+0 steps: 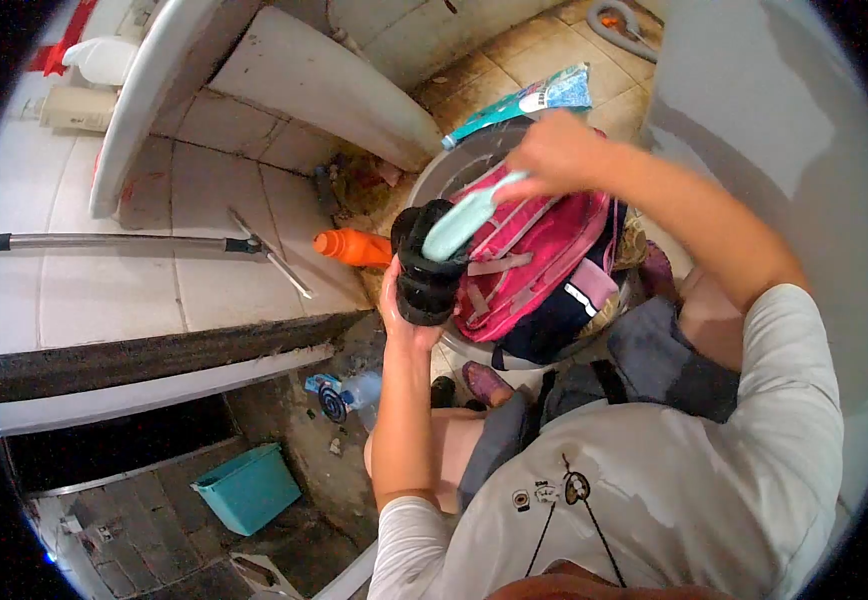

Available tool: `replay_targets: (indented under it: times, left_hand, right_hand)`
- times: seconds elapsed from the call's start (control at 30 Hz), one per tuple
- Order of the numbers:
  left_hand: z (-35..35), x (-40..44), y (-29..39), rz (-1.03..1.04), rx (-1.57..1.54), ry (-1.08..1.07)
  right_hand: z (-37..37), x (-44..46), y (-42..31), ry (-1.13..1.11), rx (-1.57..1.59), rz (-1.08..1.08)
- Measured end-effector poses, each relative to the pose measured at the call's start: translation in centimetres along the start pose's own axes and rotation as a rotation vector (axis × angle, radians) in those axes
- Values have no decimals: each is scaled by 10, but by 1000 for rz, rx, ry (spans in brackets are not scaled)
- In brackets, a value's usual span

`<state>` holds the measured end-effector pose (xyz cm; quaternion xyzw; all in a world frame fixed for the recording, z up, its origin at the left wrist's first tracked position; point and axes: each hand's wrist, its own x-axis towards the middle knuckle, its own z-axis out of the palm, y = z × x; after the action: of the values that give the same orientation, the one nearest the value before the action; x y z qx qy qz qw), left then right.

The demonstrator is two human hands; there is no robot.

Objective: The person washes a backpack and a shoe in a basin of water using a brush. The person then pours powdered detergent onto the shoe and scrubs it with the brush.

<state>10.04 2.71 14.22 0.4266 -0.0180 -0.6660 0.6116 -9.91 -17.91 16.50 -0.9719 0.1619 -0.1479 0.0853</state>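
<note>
My left hand (411, 322) is closed around the lower part of a black item with thick rounded bands (428, 297); its exact kind is unclear. Closed on the handle of a pale teal scrub brush (462, 224), my right hand (560, 156) keeps the brush head against the upper side of that item. Its bristles are hidden. Just right of the black item, a pink and navy backpack (529, 260) lies in a round grey tub (444, 178) between my legs.
A teal and blue packet (519, 105) lies behind the tub. Left of it are an orange bottle (352, 247), a clear plastic bottle (361, 388) and a metal-handled squeegee (119, 243). A teal bin (249, 490) stands lower left. A grey hose (622, 35) lies at the back.
</note>
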Motion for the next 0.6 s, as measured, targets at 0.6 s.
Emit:
replay_targets:
  times: [0.6]
  left_hand:
    - [9, -6, -1, -284, -51, -212]
  right_hand:
    - [-1, 13, -1, 474, -162, -372]
